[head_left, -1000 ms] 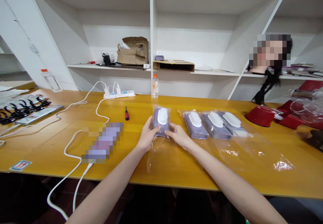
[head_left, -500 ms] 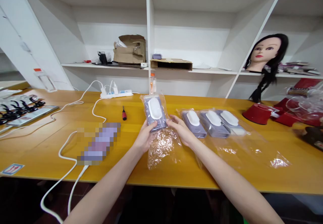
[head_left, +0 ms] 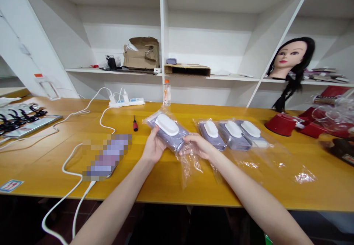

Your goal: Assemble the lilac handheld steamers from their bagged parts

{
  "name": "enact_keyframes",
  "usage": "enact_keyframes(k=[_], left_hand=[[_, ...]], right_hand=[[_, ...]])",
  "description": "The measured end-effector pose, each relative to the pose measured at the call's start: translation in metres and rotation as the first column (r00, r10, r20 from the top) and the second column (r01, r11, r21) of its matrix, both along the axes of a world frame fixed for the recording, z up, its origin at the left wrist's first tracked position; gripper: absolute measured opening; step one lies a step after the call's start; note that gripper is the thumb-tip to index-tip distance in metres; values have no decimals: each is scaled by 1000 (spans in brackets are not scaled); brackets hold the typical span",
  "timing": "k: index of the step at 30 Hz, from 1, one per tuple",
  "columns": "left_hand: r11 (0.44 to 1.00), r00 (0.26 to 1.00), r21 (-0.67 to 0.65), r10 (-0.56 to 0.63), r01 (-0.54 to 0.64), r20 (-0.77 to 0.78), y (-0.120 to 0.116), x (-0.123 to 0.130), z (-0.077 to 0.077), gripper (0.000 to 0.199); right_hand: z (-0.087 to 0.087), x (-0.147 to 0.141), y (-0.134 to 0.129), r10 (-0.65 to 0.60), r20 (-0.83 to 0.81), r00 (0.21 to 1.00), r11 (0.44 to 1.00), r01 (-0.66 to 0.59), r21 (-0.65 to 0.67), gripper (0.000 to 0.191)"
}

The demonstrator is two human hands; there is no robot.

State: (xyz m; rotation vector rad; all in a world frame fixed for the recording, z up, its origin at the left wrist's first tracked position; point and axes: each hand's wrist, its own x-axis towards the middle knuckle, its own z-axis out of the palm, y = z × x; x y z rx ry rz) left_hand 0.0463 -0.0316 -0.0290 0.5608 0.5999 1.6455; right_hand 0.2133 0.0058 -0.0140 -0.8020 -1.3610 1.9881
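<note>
A grey-blue box with a white oval piece on top, wrapped in a clear plastic bag (head_left: 167,127), is held above the wooden table, tilted down to the right. My left hand (head_left: 153,145) grips its left side, thumb near the white oval. At the lower right end, my right hand (head_left: 197,144) closes on the box and bag, and loose plastic hangs below. To the right lie three similar bagged boxes: one nearest (head_left: 212,134), a middle one (head_left: 235,135) and a far one (head_left: 252,131).
A phone (head_left: 109,156) with white cables lies left on the table (head_left: 110,191). Behind are a small red screwdriver (head_left: 135,124), a power strip (head_left: 127,102) and an orange-capped bottle (head_left: 166,92). Red stands (head_left: 281,123) and a mannequin head (head_left: 289,58) are at right.
The held box has turned from nearly upright to slanting, its lower end now towards the right. My left hand has shifted slightly left and up, and the loose plastic has swung right.
</note>
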Motion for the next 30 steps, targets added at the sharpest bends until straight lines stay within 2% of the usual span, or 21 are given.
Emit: enact_keyframes(k=[3,5,6,7,9,10,11,12,13,14,15,16,17,19,21,22,23,25,26,28,30], left_hand=[[997,998,-73,29,-25,59,3,-2,0,34],[992,994,-115,66,-56,84,3,-2,1,33],[990,992,-118,84,-73,97,3,-3,2,33],[989,988,-117,102,-89,111,3,-3,3,33],[984,979,-122,149,-132,138,4,-7,5,32],[979,973,-129,176,-158,151,4,-9,6,31],[974,965,-138,203,-181,164,5,-12,7,29],[969,958,-146,224,-200,176,6,-14,7,28],[965,953,-151,240,-213,185,7,-16,7,28],[962,948,-156,251,-223,193,8,-18,7,27],[960,945,-157,260,-231,199,9,-20,7,27],[959,942,-152,269,-241,203,9,-21,7,27],[958,940,-141,275,-250,202,10,-22,7,27],[956,938,-106,290,-274,192,9,-22,8,27],[949,933,-61,315,-309,177,8,-21,10,27],[945,930,-36,327,-325,170,6,-20,11,27],[941,928,-10,334,-338,166,5,-19,13,27],[937,928,45,336,-347,160,1,-16,16,27],[937,931,70,329,-343,158,-1,-15,17,27],[937,938,118,310,-329,153,-4,-13,19,29],[936,946,161,290,-312,148,-7,-11,20,31]], right_hand=[[0,-5,-4,47,112,993,998,-51,38,22],[7,-5,-6,20,243,970,982,-64,175,31],[13,-2,-7,-45,306,951,955,-49,293,32],[20,2,-8,-198,310,930,891,39,453,31],[38,15,-11,-506,134,852,647,272,712,30],[48,24,-14,-550,31,835,552,335,764,25],[57,33,-17,-521,-41,853,525,357,772,23],[65,42,-21,-410,-42,911,570,291,768,27],[71,49,-25,-225,52,973,647,109,755,30],[74,54,-28,4,246,969,693,-180,698,29],[75,55,-31,197,430,881,666,-442,601,25],[72,54,-34,265,555,788,616,-581,531,25],[66,49,-35,242,618,748,585,-621,521,24],[48,33,-36,-19,593,805,584,-473,660,26],[28,12,-34,-248,445,861,574,-239,783,28],[19,2,-34,-276,398,875,620,-155,769,28],[12,-6,-34,-278,359,891,695,-71,715,28],[4,-19,-34,-217,268,939,851,47,524,29],[1,-23,-34,-195,196,961,900,95,426,29],[-1,-26,-34,-181,66,981,949,157,275,31],[-3,-26,-33,-199,-31,979,960,201,193,31]])
